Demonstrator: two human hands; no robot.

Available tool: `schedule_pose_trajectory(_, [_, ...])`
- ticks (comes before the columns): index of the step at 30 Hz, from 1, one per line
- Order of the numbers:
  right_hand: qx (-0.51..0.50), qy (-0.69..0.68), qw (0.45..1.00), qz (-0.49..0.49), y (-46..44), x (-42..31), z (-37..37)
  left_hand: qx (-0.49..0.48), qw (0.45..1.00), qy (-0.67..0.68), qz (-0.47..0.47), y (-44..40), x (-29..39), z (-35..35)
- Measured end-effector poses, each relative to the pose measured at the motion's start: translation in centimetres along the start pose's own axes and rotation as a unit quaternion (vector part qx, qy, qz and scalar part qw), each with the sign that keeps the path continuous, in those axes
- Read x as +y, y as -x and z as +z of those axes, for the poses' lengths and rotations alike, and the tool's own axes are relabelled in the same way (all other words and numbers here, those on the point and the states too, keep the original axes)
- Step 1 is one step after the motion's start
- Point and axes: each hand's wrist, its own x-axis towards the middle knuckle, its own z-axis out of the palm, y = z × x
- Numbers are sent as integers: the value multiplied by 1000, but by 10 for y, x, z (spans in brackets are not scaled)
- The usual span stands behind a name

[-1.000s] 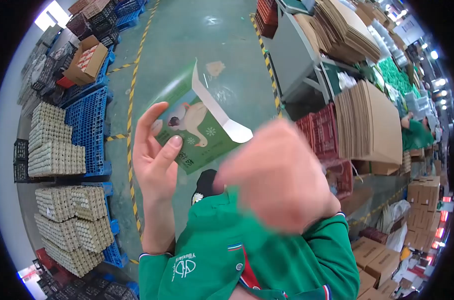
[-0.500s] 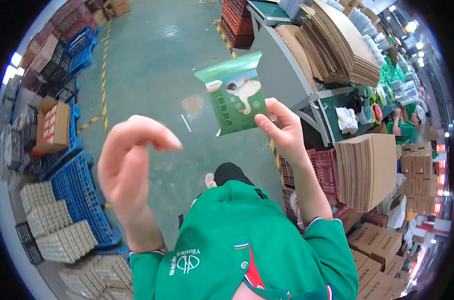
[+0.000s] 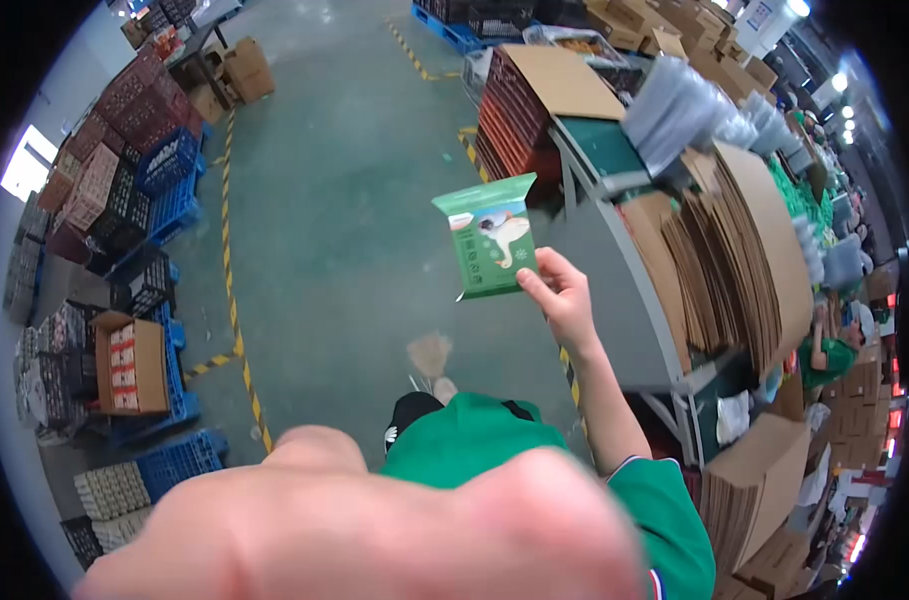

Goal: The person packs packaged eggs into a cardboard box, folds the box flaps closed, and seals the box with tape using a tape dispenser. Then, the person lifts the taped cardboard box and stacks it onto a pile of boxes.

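Note:
My right hand (image 3: 563, 294) pinches the lower right corner of a green pillow-shaped packet (image 3: 491, 238) between thumb and fingers. The packet is held up in front of me over the floor, its printed side towards me, with a white goose picture and pale lettering. Very close to the camera, my left hand (image 3: 375, 530) fills the bottom of the view. It is blurred, and its fingers cannot be made out. It is apart from the packet and covers much of my green shirt.
On the right, stacked flat cardboard (image 3: 750, 270) lies on a workbench (image 3: 625, 290), with red crates (image 3: 515, 120) beyond. To the left are blue pallets (image 3: 180, 210), an open carton (image 3: 140, 365) and egg trays (image 3: 110, 495). A co-worker (image 3: 827, 358) in green is at far right.
My left hand has come up close to the camera from its raised, curled position at the left. My right hand still holds the packet. The view has shifted forward along the aisle.

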Motion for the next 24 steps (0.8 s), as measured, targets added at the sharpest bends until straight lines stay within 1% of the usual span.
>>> schedule_pose_trajectory(3, [-31, 32, 998, -39, -85, 20, 22, 0, 999, 16, 28, -11, 10, -74])
schedule_pose_trajectory(5, [-43, 93, 993, -66, -136, 30, 32, -4, 998, 34, 49, -15, 16, -122])
schedule_pose_trajectory(7, [-25, 128, 987, -91, -188, 49, 41, -9, 995, 62, 76, -18, 18, -176])
schedule_pose_trajectory(8, [-18, 130, 989, -73, -213, 58, 44, -10, 993, 79, 84, -19, 19, -205])
schedule_pose_trajectory(11, [23, 140, 988, -60, -286, 83, 48, -22, 987, 124, 104, -35, 19, -296])
schedule_pose_trajectory(12, [42, 159, 985, -49, -307, 87, 48, -26, 984, 139, 110, -43, 19, -326])
schedule_pose_trajectory(13, [40, 205, 976, -54, -329, 87, 44, -34, 981, 154, 115, -50, 17, -356])
schedule_pose_trajectory(14, [51, 223, 971, -64, -353, 86, 43, -41, 978, 166, 119, -58, 14, -386])
schedule_pose_trajectory(16, [74, 241, 965, -76, -392, 88, 42, -51, 971, 195, 126, -77, -3, -441])
schedule_pose_trajectory(17, [89, 244, 962, -82, -412, 89, 40, -56, 966, 215, 133, -97, -25, -469])
schedule_pose_trajectory(18, [105, 248, 959, -88, -432, 93, 39, -19, 957, 228, 180, -114, -54, -494])
schedule_pose_trajectory(20, [90, 248, 961, -83, -473, 114, 35, 64, 928, 247, 272, -139, -110, -546])
schedule_pose_trajectory(21, [79, 248, 962, -81, -501, 125, 33, 68, 980, 125, 140, -129, -128, -599])
schedule_pose_trajectory(22, [52, 249, 961, -107, -530, 127, 38, 36, 999, -12, 12, -119, -146, -651])
schedule_pose_trajectory(23, [0, 256, 952, -166, -564, 142, 41, 94, 974, -167, -120, -112, -184, -675])
schedule_pose_trajectory(24, [-54, 277, 945, -166, -593, 142, 44, 109, 911, -299, -263, -104, -222, -698])
